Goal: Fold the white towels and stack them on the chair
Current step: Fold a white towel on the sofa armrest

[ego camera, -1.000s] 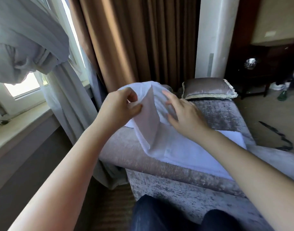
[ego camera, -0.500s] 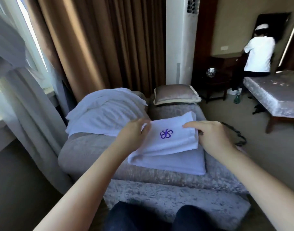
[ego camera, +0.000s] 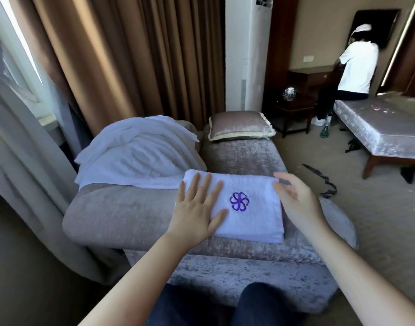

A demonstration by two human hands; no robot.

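Note:
A folded white towel (ego camera: 249, 196) with a purple flower emblem lies on top of another folded white towel (ego camera: 253, 236) on the grey velvet chair (ego camera: 244, 154). My left hand (ego camera: 197, 210) rests flat on the top towel's left part, fingers spread. At the towel's right edge my right hand (ego camera: 296, 201) hovers with its fingers apart and nothing in them. Behind them, a heap of unfolded white towels (ego camera: 138, 151) is draped over the chair's left armrest (ego camera: 112, 212).
A grey cushion (ego camera: 240, 125) sits at the chair's far end. Brown curtains (ego camera: 131, 55) and a window are to the left. At the back right a person in a white top stands by a dark desk, next to a grey bench (ego camera: 380, 128). Black cords lie on the carpet.
The emblem towel, held by both hands half a second ago, now lies on the lower folded towel. Both hands have let go; the left is flat on it.

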